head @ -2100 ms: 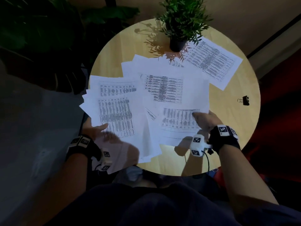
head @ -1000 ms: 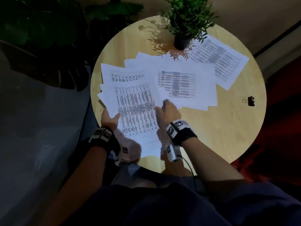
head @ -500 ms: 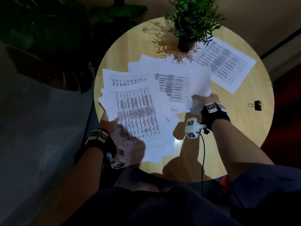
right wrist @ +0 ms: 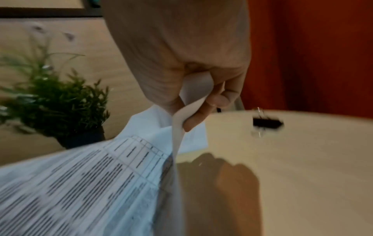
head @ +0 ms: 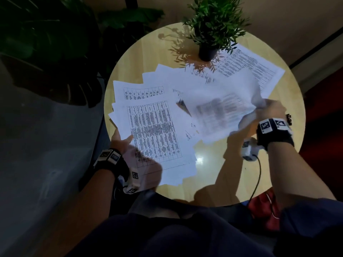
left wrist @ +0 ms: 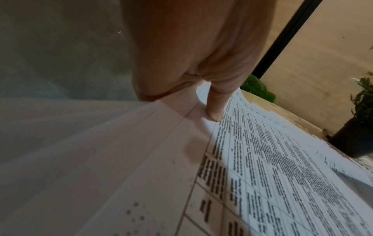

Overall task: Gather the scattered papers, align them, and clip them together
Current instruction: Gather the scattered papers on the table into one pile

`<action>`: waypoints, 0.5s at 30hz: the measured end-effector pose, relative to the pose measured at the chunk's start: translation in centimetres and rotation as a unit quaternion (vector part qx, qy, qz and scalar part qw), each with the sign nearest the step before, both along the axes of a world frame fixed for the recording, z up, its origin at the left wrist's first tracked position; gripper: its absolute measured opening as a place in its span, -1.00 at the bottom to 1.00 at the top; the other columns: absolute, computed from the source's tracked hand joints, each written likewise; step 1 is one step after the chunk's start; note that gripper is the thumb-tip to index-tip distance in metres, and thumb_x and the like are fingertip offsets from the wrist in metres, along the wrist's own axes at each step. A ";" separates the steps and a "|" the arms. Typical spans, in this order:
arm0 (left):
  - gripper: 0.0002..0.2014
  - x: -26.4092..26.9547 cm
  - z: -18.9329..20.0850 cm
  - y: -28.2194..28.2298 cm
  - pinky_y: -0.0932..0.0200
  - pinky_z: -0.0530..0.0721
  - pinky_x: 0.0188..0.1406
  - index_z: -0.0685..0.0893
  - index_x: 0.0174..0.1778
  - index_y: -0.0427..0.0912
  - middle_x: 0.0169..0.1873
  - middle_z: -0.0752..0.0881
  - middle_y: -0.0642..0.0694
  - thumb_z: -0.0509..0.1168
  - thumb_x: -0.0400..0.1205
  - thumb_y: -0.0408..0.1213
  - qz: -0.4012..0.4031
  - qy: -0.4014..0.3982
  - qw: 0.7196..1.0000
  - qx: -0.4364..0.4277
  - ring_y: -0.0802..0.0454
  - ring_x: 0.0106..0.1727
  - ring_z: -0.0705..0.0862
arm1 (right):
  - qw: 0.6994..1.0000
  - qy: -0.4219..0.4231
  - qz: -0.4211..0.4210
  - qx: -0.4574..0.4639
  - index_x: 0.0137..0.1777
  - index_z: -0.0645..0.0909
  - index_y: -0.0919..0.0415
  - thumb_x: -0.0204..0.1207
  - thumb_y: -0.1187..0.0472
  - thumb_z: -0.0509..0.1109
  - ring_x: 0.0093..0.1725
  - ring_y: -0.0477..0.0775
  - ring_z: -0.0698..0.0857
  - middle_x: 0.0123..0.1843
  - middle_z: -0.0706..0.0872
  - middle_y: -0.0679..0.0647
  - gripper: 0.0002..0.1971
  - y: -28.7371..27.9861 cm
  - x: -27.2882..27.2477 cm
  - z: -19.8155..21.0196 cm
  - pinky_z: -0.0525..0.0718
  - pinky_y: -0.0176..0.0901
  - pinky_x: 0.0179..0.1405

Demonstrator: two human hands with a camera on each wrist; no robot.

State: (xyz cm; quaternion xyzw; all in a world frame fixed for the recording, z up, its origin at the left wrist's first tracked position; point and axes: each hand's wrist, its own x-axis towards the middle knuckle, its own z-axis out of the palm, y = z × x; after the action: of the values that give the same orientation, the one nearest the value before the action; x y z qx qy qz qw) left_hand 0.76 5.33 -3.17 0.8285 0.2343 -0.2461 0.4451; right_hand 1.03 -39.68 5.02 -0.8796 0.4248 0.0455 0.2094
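Observation:
White printed papers lie fanned over the round wooden table (head: 213, 182). My left hand (head: 123, 140) grips the left edge of the gathered stack (head: 154, 134), thumb (left wrist: 216, 105) on top and fingers hidden beneath. My right hand (head: 267, 110) pinches the corner of a loose sheet (head: 220, 112), which is raised off the table and blurred. In the right wrist view the sheet's curled edge (right wrist: 179, 127) runs between thumb and fingers. One more sheet (head: 258, 71) lies at the far right beside the pot. A black binder clip (right wrist: 266, 123) sits on bare wood near the right rim, just beyond my right hand.
A small potted plant (head: 207, 51) stands at the table's far side, touching the far sheets. Large dark leaves (head: 55, 52) fill the floor to the left. A red object (head: 263, 203) lies under the table's right edge. My lap is against the near rim.
My right hand has moved right and lifted the sheet it holds off the table. The left hand keeps its hold on the stack.

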 end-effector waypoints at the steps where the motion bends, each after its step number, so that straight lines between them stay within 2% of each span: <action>1: -0.33 0.0 -0.2 0.1 -0.13 0.31 0.57 0.21 0.60 -0.33 0.57 0.35 -0.30 0.33 0.61 -0.33 -0.001 0.002 1.000 0.001 -0.25 0.59 0.33 | 0.999 0.008 0.025 -0.046 0.10 0.73 0.15 0.41 0.32 0.31 0.05 0.46 0.73 0.03 0.74 0.40 -0.70 -0.2 0.1 0.7 0.68 0.16 0.02; 4: -0.36 0.1 0.2 -0.2 -0.13 0.34 0.55 0.22 0.60 -0.34 0.57 0.35 -0.29 0.32 0.62 -0.37 0.008 -0.003 1.000 0.011 -0.24 0.58 0.34 | 0.990 -0.006 0.107 -0.086 0.18 0.73 0.14 0.46 0.30 0.33 0.18 0.46 0.68 0.22 0.67 0.37 -0.68 -1.3 1.6 1.7 0.62 0.19 0.16; 6: -0.40 0.1 0.2 -0.2 -0.19 0.41 0.49 0.26 0.57 -0.34 0.51 0.42 -0.31 0.31 0.62 -0.41 0.014 -0.003 1.000 0.002 -0.27 0.51 0.42 | 0.984 -0.070 0.161 -0.039 0.24 0.71 0.09 0.34 0.24 0.37 0.09 0.28 0.71 0.18 0.70 0.30 -0.57 -1.8 2.8 1.7 0.64 0.11 0.15; 7: -0.43 0.1 0.3 -0.2 -0.25 0.45 0.45 0.28 0.55 -0.34 0.47 0.47 -0.30 0.30 0.62 -0.43 0.013 -0.004 1.000 -0.008 -0.27 0.47 0.47 | 0.980 -0.127 0.156 0.004 0.26 0.68 0.02 0.28 0.22 0.44 -0.03 0.12 0.69 0.10 0.74 0.19 -0.52 -1.5 3.2 1.6 0.67 0.00 0.09; 8: -0.44 0.1 0.2 -0.1 -0.29 0.47 0.42 0.30 0.54 -0.33 0.41 0.51 -0.27 0.29 0.62 -0.45 0.016 -0.007 1.000 -0.019 -0.24 0.42 0.51 | 0.973 -0.193 0.111 0.061 0.26 0.64 -0.07 0.24 0.20 0.55 -0.15 -0.03 0.64 0.02 0.72 0.08 -0.47 -0.9 3.4 1.4 0.70 -0.16 -0.02; 9: -0.46 0.1 0.0 -0.1 -0.30 0.49 0.40 0.31 0.53 -0.32 0.38 0.54 -0.25 0.29 0.62 -0.46 0.017 -0.013 1.000 -0.022 -0.23 0.39 0.53 | 0.964 -0.240 0.050 0.104 0.27 0.58 -0.12 0.21 0.18 0.64 -0.21 -0.12 0.61 -0.03 0.68 0.02 -0.40 0.0 3.6 1.0 0.67 -0.35 -0.16; 10: -0.47 0.1 0.2 -0.2 -0.29 0.51 0.38 0.33 0.52 -0.33 0.38 0.55 -0.28 0.28 0.62 -0.47 0.019 -0.014 0.999 -0.029 -0.25 0.38 0.54 | 0.957 -0.252 -0.011 0.145 0.29 0.54 -0.06 0.19 0.16 0.69 -0.21 -0.12 0.63 -0.04 0.67 0.02 -0.35 1.2 3.7 0.4 0.64 -0.45 -0.24; 11: -0.48 0.1 0.0 -0.1 -0.23 0.51 0.38 0.34 0.51 -0.34 0.39 0.55 -0.32 0.28 0.62 -0.47 0.016 -0.019 0.999 -0.025 -0.29 0.38 0.55 | 0.955 -0.224 -0.057 0.185 0.29 0.56 0.06 0.17 0.11 0.71 -0.13 -0.06 0.69 0.00 0.71 0.07 -0.34 2.5 3.6 -0.4 0.64 -0.44 -0.23; 13: -0.52 0.0 0.2 -0.4 -0.06 0.51 0.30 0.37 0.47 -0.41 0.37 0.57 -0.36 0.28 0.62 -0.47 0.005 -0.022 1.000 0.002 -0.30 0.37 0.55 | 0.966 -0.098 -0.079 0.225 0.14 0.66 0.22 0.14 0.02 0.71 -0.02 0.06 0.74 0.05 0.77 0.15 -0.42 5.1 3.4 -2.8 0.69 -0.19 -0.12; 14: -0.55 0.0 0.2 -0.4 0.02 0.52 0.21 0.40 0.42 -0.46 0.29 0.60 -0.36 0.29 0.62 -0.47 0.005 -0.027 1.000 0.015 -0.28 0.31 0.58 | 0.974 -0.037 -0.067 0.213 0.02 0.69 0.25 0.13 -0.01 0.69 -0.03 0.08 0.73 0.04 0.77 0.15 -0.48 6.5 3.3 -3.7 0.69 -0.12 -0.12; 15: -0.62 0.0 -0.1 -0.4 0.12 0.54 0.09 0.44 0.33 -0.49 0.18 0.63 -0.33 0.30 0.61 -0.48 -0.004 -0.032 0.999 0.026 -0.21 0.21 0.61 | 0.982 0.011 -0.050 0.180 0.03 0.69 0.29 0.14 -0.05 0.65 0.03 0.14 0.72 0.10 0.75 0.18 -0.46 7.7 3.3 -4.5 0.70 -0.03 -0.05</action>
State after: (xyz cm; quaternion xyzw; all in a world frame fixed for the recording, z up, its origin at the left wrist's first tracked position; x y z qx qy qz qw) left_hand 0.72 4.93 -3.25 0.8480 0.2229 -0.2149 0.4301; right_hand 4.37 -32.01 0.47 -0.8048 0.4551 0.1206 0.3615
